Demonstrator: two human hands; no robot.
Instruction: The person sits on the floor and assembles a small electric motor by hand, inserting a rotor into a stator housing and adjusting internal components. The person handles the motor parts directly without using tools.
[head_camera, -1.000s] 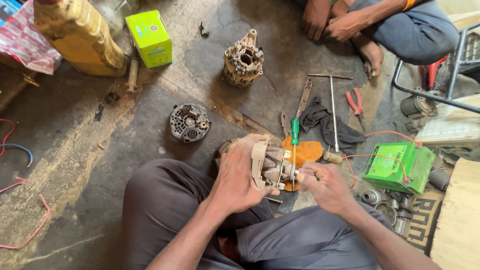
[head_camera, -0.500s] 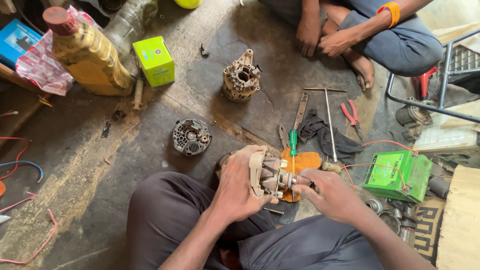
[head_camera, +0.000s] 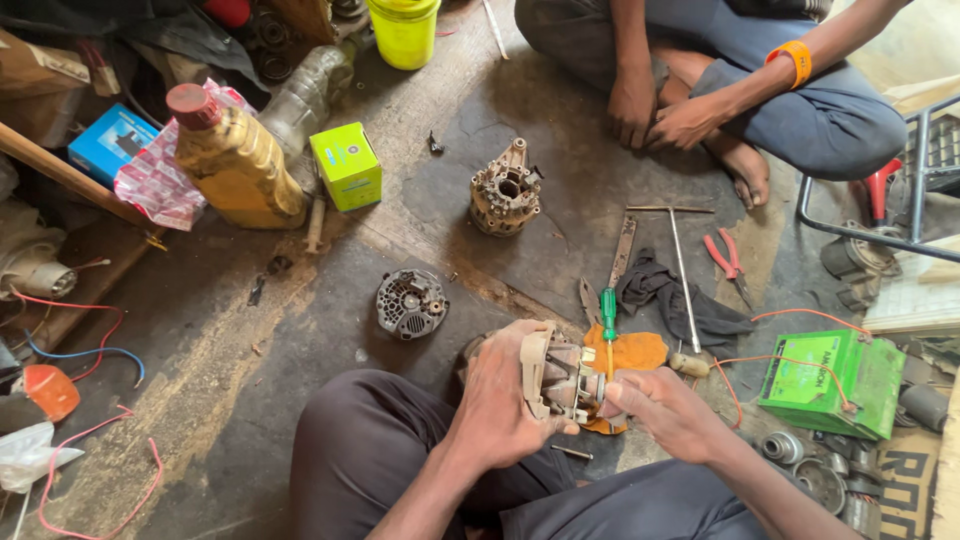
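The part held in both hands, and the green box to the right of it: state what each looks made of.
The motor part held by the left hand and right hand: apparently cast metal, dull grey with a tan housing. The green box: likely moulded plastic, glossy, with red wires attached.

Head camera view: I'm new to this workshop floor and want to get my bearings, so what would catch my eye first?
First, the two hands at bottom centre: the left hand and right hand grip a metal alternator part between them. Next, the bright green battery with orange wires at right. Then the yellow oil bottle with a red cap at upper left, beside a small green box.
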